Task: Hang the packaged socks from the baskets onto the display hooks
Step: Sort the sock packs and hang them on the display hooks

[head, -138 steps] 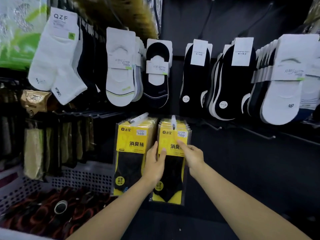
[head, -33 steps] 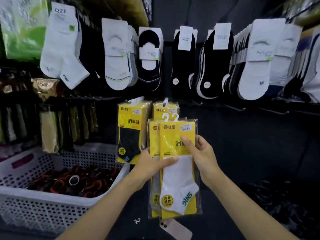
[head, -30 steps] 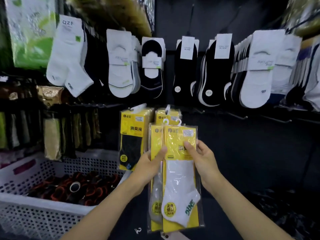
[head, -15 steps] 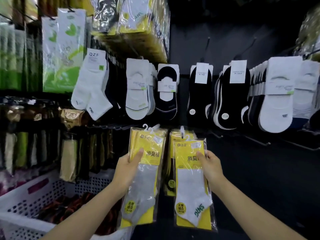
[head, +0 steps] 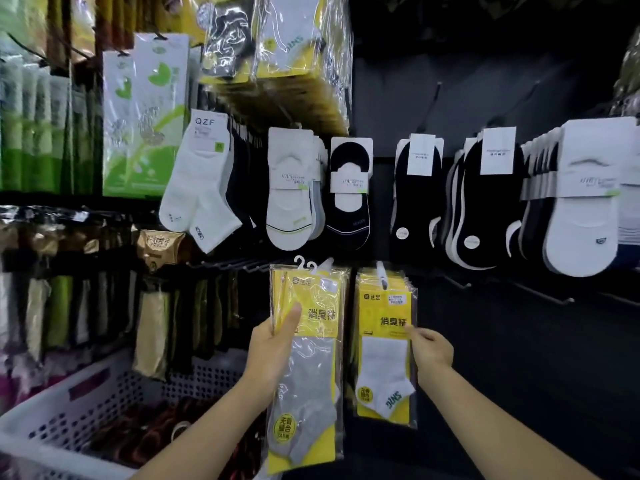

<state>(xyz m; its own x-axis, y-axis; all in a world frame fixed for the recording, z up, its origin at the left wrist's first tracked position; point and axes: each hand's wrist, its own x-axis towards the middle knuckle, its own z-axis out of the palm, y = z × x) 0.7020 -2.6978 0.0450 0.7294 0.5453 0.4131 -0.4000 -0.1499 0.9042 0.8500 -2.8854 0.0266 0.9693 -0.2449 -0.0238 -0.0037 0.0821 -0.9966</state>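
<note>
Dark shop wall hung with rows of socks; a white basket sits low on the left.

The left hand grips a yellow grey-sock pack by its left edge, thumb across the front. Its white hangers are raised just beside the left hook, in front of the packs already there. The right hand pinches the right edge of a white-sock pack. That pack lies at the front of the right stack, with the right hook showing at its top, so it looks hung.

Half a second ago the white-sock pack was held lower, in front of that stack; now it sits level with it. The grey-sock pack has also risen.

The step in hand is likely hanging the grey-sock pack. Next, its hanger needs lining up with the hook tip and sliding on, and the right hand can let go.
</note>
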